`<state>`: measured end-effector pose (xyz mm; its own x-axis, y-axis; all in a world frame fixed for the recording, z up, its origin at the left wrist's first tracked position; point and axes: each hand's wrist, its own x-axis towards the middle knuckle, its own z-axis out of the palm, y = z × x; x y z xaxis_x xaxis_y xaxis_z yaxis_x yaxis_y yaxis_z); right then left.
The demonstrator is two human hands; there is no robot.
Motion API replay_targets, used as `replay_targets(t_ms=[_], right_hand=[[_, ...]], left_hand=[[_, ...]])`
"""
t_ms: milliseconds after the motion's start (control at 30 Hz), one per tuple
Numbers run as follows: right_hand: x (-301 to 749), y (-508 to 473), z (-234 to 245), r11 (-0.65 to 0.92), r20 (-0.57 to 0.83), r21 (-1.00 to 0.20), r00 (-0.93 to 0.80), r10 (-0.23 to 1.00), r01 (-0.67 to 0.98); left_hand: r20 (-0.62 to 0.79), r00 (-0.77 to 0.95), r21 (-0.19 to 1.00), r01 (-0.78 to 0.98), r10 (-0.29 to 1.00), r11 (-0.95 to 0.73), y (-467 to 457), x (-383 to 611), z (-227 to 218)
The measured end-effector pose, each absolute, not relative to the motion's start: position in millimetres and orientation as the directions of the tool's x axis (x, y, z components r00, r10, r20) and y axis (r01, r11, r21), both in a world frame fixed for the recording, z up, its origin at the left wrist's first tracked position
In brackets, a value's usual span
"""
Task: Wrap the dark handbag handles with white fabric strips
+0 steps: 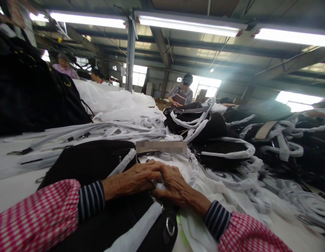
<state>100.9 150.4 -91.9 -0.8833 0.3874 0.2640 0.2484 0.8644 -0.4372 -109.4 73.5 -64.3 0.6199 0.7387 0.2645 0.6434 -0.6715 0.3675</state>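
A black bag (86,161) lies on the table in front of me. White wrapping covers its upper handle (122,163) and its lower handle (141,227). A round metal eyelet (170,226) shows near the bag's right end. My left hand (141,176) reaches across the bag from the left, its fingers bent. It meets my right hand (175,183), which is closed from the right with its thumb pointing left. A scrap of white wrapping (160,187) shows pinched between the two hands. The fingertips are partly hidden, so how far the wrapping extends under them is unclear.
White-wrapped straps with metal clips (73,138) spread across the table behind the bag. More black bags (217,140) are piled at the right, with coiled straps (306,206) nearby. A large black bag (33,84) stands at the left. A person (182,92) works farther back.
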Motion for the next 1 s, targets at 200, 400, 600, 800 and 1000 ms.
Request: replay_targets(t_ms=[200,400,600,800,1000], right_hand=[[101,150,-87,0.810,0.242,-0.496,-0.845,0.476,0.314],[119,150,-81,0.823,0.275,-0.444,-0.820,0.502,0.355],[129,145,-76,0.813,0.263,-0.474,-0.826,0.498,0.339],[129,148,-87,0.776,0.330,-0.530,-0.760,0.561,0.343],[131,154,-86,0.545,0.178,-0.784,-0.734,0.656,0.298]], left_hand=[[0.345,0.684,0.345,0.544,0.642,-0.765,75,-110,-72],[0.278,0.652,0.157,0.694,0.706,-0.702,74,-118,-88],[0.281,0.584,0.219,0.733,0.761,-0.644,67,-114,-86],[0.302,0.551,0.300,0.720,0.778,-0.626,65,-111,-80],[0.316,0.567,0.254,0.722,0.760,-0.644,67,-109,-86]])
